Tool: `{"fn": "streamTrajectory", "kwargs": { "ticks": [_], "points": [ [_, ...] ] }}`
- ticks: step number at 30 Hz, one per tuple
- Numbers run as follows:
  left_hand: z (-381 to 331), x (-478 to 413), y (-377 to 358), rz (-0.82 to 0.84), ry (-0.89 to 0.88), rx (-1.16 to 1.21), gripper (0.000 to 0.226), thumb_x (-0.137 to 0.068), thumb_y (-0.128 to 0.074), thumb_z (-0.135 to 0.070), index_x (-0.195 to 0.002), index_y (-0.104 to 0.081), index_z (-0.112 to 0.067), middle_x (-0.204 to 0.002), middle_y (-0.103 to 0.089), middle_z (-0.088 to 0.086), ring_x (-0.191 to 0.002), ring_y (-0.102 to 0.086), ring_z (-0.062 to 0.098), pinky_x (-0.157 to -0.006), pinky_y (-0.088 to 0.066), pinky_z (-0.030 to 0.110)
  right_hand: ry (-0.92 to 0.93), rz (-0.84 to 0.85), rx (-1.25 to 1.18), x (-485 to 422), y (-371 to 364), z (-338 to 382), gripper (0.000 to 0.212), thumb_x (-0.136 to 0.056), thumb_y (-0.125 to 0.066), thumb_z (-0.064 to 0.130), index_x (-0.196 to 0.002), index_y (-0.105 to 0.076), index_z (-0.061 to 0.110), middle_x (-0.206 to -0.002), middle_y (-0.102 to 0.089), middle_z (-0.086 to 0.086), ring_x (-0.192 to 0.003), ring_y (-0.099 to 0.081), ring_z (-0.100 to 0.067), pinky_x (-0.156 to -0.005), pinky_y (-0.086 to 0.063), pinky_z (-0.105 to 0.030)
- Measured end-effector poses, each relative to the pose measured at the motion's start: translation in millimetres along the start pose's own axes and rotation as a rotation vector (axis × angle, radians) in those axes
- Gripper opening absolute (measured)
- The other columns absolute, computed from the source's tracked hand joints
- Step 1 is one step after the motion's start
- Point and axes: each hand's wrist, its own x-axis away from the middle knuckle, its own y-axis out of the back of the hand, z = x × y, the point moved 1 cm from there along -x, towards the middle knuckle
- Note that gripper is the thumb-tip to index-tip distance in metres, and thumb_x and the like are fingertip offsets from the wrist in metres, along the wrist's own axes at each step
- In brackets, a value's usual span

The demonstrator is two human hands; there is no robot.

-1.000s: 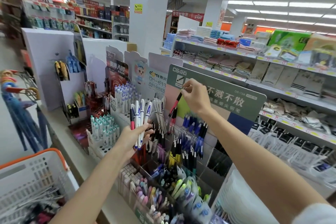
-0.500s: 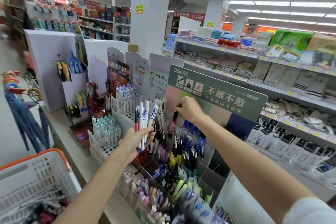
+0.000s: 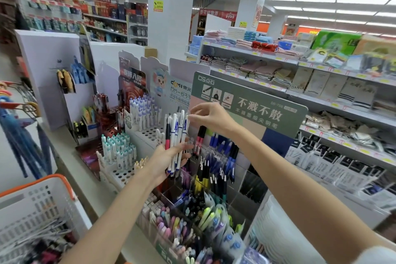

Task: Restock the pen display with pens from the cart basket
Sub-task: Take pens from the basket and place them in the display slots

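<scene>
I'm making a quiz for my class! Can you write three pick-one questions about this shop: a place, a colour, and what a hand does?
1. Where is the basket? A lower left B on a shelf C behind the pillar
2. What colour is the big sign? A red B green C yellow
3. What is the left hand doing? A hanging empty B pushing the basket C holding pens
Answers: A, it sits at lower left; B, green with white writing; C, it grips a bunch.
</scene>
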Motion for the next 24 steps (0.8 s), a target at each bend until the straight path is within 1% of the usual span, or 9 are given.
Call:
{"fn": "streamTrajectory", "kwargs": {
  "ticks": [3, 5, 8, 10, 12, 13, 16, 20, 24],
  "points": [
    [0.4, -1.3, -0.9, 0.023, -0.009, -0.009, 0.024, -0.096, -0.062, -0.015, -0.118, -0.065, -0.006, -0.104, -0.075, 0.013, -0.075, -0.071, 0.016, -0.058, -0.055, 0.027, -0.027, 0.008, -0.017, -2.8, -12.3, -2.7, 0.028, -0.087, -0.075, 0.022, -0.112, -0.066, 0.011, -0.100, -0.073, -0.006, -0.086, -0.068, -0.013, -0.082, -0.057, -0.026],
    [-0.9, -1.2, 2.3, 0.043, -0.010, -0.056, 0.027, -0.095, -0.063, -0.018, -0.119, -0.064, -0.006, -0.107, -0.074, 0.014, -0.073, -0.070, 0.015, -0.059, -0.055, 0.028, -0.067, 0.028, -0.040, -3.5, -16.5, -3.4, 0.028, -0.086, -0.077, 0.020, -0.107, -0.061, 0.014, -0.095, -0.072, -0.007, -0.079, -0.066, -0.012, -0.080, -0.055, -0.029],
    [-4.6, -0.4, 6.3, 0.062, -0.013, -0.066, 0.024, -0.096, -0.061, -0.019, -0.117, -0.066, -0.009, -0.107, -0.075, 0.013, -0.083, -0.073, 0.021, -0.065, -0.060, 0.029, -0.078, 0.021, -0.123, -4.1, -16.8, 0.5, 0.029, -0.084, -0.078, 0.014, -0.105, -0.059, 0.012, -0.084, -0.069, -0.003, -0.069, -0.063, -0.008, -0.069, -0.055, -0.023],
    [-9.7, -0.6, 10.7, 0.019, -0.029, -0.032, 0.022, -0.097, -0.059, -0.019, -0.115, -0.067, -0.010, -0.108, -0.075, 0.012, -0.086, -0.074, 0.023, -0.064, -0.061, 0.028, -0.069, -0.076, -0.206, -6.8, -12.3, 6.1, 0.029, -0.084, -0.076, 0.008, -0.107, -0.057, 0.009, -0.089, -0.067, -0.003, -0.076, -0.066, -0.012, -0.071, -0.058, -0.022],
    [-12.6, -2.0, 19.4, -0.064, -0.044, -0.028, 0.021, -0.098, -0.057, -0.020, -0.116, -0.067, -0.013, -0.106, -0.075, 0.010, -0.076, -0.074, 0.019, -0.054, -0.058, 0.022, -0.034, -0.295, -0.270, -12.2, -3.7, 8.1, 0.027, -0.085, -0.074, 0.005, -0.104, -0.056, 0.009, -0.093, -0.067, -0.008, -0.084, -0.069, -0.020, -0.077, -0.059, -0.027],
    [-12.4, -2.4, 24.5, -0.094, -0.048, -0.043, 0.023, -0.099, -0.057, -0.021, -0.118, -0.067, -0.013, -0.105, -0.076, 0.009, -0.067, -0.071, 0.015, -0.048, -0.054, 0.019, -0.008, -0.412, -0.277, -15.7, 1.1, 7.9, 0.025, -0.086, -0.074, 0.004, -0.103, -0.056, 0.009, -0.093, -0.067, -0.008, -0.084, -0.069, -0.020, -0.077, -0.058, -0.025],
    [-9.4, -4.4, 36.1, -0.131, -0.058, -0.056, 0.027, -0.099, -0.057, -0.022, -0.123, -0.065, -0.012, -0.100, -0.075, 0.010, -0.047, -0.050, 0.005, -0.037, -0.038, 0.014, 0.069, -0.584, -0.119, -26.5, 6.4, 3.5, 0.021, -0.088, -0.072, 0.004, -0.101, -0.056, 0.010, -0.086, -0.062, 0.000, -0.078, -0.063, -0.013, -0.071, -0.051, -0.013],
    [-7.1, -3.8, 41.5, -0.116, -0.053, -0.067, 0.029, -0.098, -0.057, -0.022, -0.125, -0.063, -0.012, -0.092, -0.073, 0.009, -0.044, -0.041, 0.004, -0.037, -0.031, 0.013, 0.115, -0.499, 0.158, -39.3, -8.2, -13.5, 0.021, -0.087, -0.072, 0.004, -0.103, -0.059, 0.007, -0.092, -0.060, -0.005, -0.081, -0.061, -0.023, -0.080, -0.055, -0.037],
    [-6.6, -2.5, 46.4, -0.108, -0.058, -0.101, 0.033, -0.093, -0.060, -0.032, -0.122, -0.065, -0.016, -0.080, -0.065, 0.002, -0.045, -0.037, 0.003, -0.038, -0.029, 0.014, 0.090, -0.453, 0.242, -44.4, -22.0, -25.3, 0.016, -0.088, -0.070, 0.004, -0.094, -0.056, 0.007, -0.090, -0.059, -0.003, -0.082, -0.059, -0.022, -0.078, -0.053, -0.040]
  ]
}}
